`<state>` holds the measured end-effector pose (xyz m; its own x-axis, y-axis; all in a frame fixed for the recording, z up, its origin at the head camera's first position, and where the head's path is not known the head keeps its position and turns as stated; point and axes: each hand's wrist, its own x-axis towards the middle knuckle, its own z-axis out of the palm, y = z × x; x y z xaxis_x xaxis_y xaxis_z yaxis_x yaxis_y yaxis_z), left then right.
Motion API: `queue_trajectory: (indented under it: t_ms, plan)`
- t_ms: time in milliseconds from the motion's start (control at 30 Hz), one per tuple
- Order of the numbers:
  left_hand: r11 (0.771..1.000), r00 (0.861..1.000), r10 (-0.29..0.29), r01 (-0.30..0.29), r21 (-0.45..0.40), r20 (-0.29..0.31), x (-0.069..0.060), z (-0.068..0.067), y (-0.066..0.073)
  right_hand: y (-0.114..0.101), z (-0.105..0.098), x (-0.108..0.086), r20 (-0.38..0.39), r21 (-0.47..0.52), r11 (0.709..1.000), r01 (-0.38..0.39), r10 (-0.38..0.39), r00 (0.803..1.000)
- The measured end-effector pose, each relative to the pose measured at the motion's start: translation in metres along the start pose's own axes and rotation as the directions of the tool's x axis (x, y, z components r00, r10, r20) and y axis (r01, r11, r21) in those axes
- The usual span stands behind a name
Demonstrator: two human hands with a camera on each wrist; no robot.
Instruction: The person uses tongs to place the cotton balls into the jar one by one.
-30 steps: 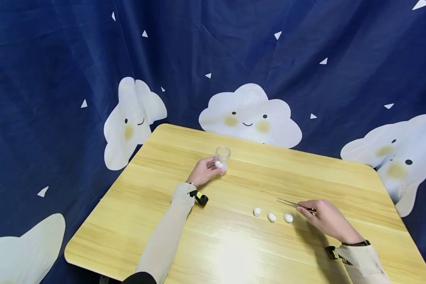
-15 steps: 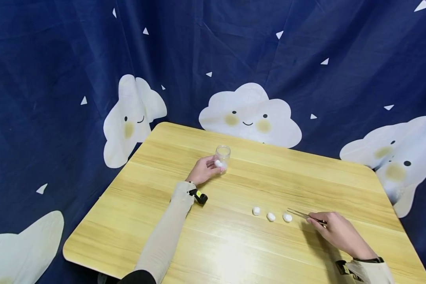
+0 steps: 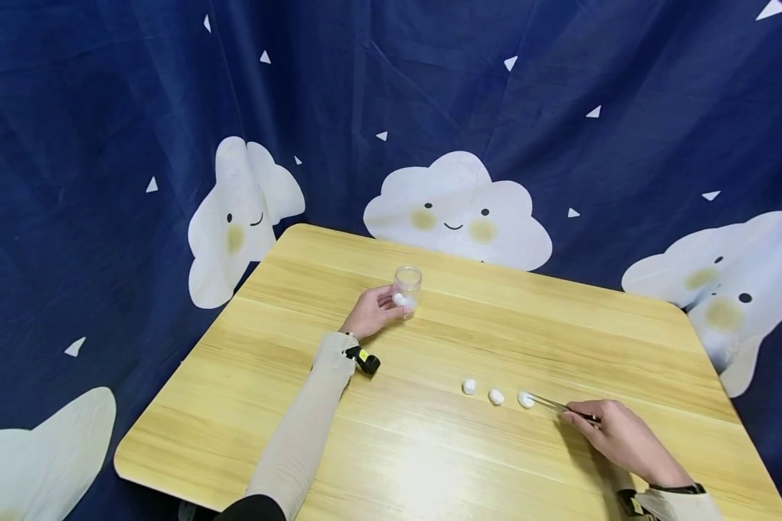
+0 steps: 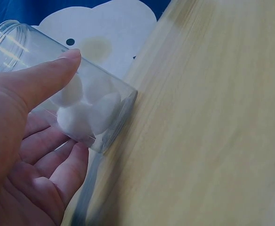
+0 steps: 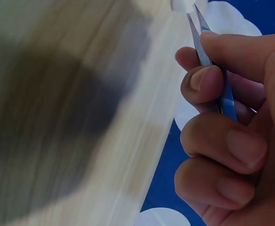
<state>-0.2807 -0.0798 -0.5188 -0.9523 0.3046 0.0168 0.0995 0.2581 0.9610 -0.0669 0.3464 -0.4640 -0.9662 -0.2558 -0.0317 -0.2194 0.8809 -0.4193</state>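
Note:
My left hand [image 3: 373,312] grips a clear, open-topped plastic jar [image 3: 408,281] that stands upright on the table. Several cotton balls [image 4: 76,120] lie at the bottom of the jar in the left wrist view. Between thumb and fingers, my right hand [image 3: 622,438] pinches a pair of tweezers [image 3: 547,402]. Their tips are at the rightmost loose cotton ball [image 3: 525,399]; whether they squeeze it I cannot tell. In the right wrist view the tweezers' tips [image 5: 193,16] stand slightly apart. A middle cotton ball [image 3: 496,396] and a left cotton ball [image 3: 469,386] lie in a row with it.
The light wooden table [image 3: 287,427] has rounded corners and bears a bright glare patch near its front. Behind it hangs a dark blue curtain [image 3: 339,87] printed with white clouds and triangles, close to the table's back edge.
My right hand first drew back to the right and toward me, then brought the tweezers' tips down onto the rightmost cotton ball. My left hand and the jar stay in place.

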Motion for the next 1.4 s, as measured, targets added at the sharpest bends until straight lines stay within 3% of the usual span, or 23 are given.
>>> queue_trajectory:
  t_ms: [367,967,1400]
  plan:
    - [1.000,1.000,-0.005,0.005,-0.004,0.002,-0.002,-0.001,0.000,0.004,0.006,-0.001,-0.067,0.000,0.996,0.094,-0.093,0.993]
    - [1.000,1.000,-0.017,0.017,-0.001,-0.004,-0.003,-0.001,0.003,0.001,0.004,0.001,-0.046,0.015,0.997,0.082,-0.081,0.996]
    - [1.000,1.000,-0.007,0.007,-0.011,0.001,-0.002,-0.001,0.004,-0.001,-0.004,0.007,-0.104,-0.007,0.990,0.139,-0.139,0.985]
